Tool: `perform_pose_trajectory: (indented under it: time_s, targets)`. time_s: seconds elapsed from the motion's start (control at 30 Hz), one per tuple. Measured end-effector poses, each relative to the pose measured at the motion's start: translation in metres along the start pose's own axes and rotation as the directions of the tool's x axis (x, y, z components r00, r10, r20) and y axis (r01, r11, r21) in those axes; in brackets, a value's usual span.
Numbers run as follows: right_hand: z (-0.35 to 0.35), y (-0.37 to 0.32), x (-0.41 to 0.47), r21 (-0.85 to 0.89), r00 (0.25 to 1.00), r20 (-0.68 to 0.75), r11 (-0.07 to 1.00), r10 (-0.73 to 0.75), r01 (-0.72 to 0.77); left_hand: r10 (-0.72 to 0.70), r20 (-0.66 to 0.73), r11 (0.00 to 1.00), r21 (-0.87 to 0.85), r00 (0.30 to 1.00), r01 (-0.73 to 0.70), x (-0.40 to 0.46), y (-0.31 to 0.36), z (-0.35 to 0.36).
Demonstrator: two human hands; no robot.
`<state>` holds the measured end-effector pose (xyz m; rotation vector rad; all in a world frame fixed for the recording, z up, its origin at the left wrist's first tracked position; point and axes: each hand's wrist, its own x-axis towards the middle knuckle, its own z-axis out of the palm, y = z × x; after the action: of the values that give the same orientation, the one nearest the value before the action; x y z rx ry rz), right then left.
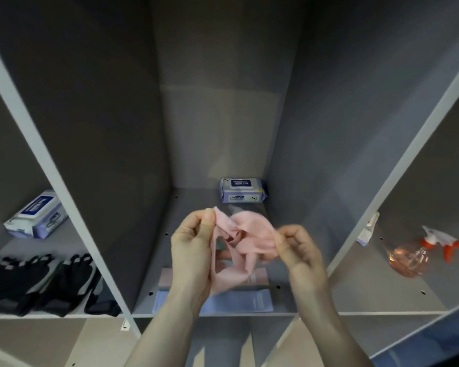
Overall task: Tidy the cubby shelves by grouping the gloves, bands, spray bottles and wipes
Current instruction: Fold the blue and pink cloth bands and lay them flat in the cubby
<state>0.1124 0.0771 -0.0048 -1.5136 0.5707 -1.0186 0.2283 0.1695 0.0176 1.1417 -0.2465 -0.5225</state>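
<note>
both the left hand [194,250] and right hand [300,256] pinch a crumpled pink stretchy fabric band [243,243] in the middle cubby. a white-and-blue wipes pack [242,190] lies at its far end.

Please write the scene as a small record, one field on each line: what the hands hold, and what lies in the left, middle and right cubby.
left hand: pinches the pink band
right hand: pinches the same band on its other side
left cubby: wipes pack at the back, black gloves in front
middle cubby: second wipes pack at the back right; flat folded bands, pink and blue, at the front under the hands
right cubby: spray bottle lying on its side, with an orange and white trigger
</note>
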Motion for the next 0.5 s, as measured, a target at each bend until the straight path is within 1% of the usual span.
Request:
perform_pose_trajectory:
  time_s: [0.07, 0.1, 0.17, 0.27, 0.3, 0.33, 0.4, 0.43, 0.47, 0.5]
  targets:
    - [-0.001, -0.001, -0.003, -0.088, 0.988, 0.151, 0.996, 0.025, -0.012, 0.061, 0.056, 0.994, 0.084, 0.997, -0.066, -0.001, -0.001, 0.002]
    - [-0.002, -0.003, -0.002, -0.137, 0.981, 0.191, 0.991, 0.034, -0.008, 0.076, 0.089, 0.991, 0.102, 0.993, -0.085, -0.001, -0.001, 0.002]
    - [-0.002, -0.010, 0.003, -0.178, 0.977, 0.209, 0.984, 0.050, -0.012, 0.097, 0.145, 0.985, 0.130, 0.985, -0.116, -0.001, -0.001, 0.003]
    - [0.003, -0.021, 0.013, -0.246, 0.972, 0.223, 0.960, -0.078, 0.133, 0.115, 0.189, 0.976, 0.164, 0.975, -0.147, 0.000, 0.000, 0.003]
    - [0.004, -0.022, 0.015, -0.229, 0.972, 0.215, 0.962, -0.098, 0.147, 0.119, 0.220, 0.970, 0.182, 0.968, -0.161, 0.001, 0.001, 0.002]
    - [0.004, -0.023, 0.016, -0.214, 0.975, 0.196, 0.966, -0.104, 0.146, 0.124, 0.277, 0.961, 0.205, 0.953, -0.185, 0.003, 0.003, 0.001]
    - [0.005, -0.025, 0.017, -0.199, 0.979, 0.178, 0.971, -0.095, 0.131, 0.121, 0.428, 0.933, 0.259, 0.896, -0.250, 0.006, 0.008, -0.003]
    - [0.006, -0.026, 0.018, -0.197, 0.980, 0.177, 0.973, -0.087, 0.122, 0.118, 0.480, 0.913, 0.292, 0.869, -0.285, 0.009, 0.011, -0.006]
    - [0.006, -0.026, 0.019, -0.181, 0.982, 0.174, 0.978, -0.070, 0.102, 0.130, 0.499, 0.890, 0.321, 0.857, -0.322, 0.011, 0.014, -0.008]
    - [0.006, -0.024, 0.020, -0.138, 0.987, 0.159, 0.988, -0.040, 0.062, 0.164, 0.491, 0.870, 0.337, 0.856, -0.360, 0.013, 0.017, -0.010]
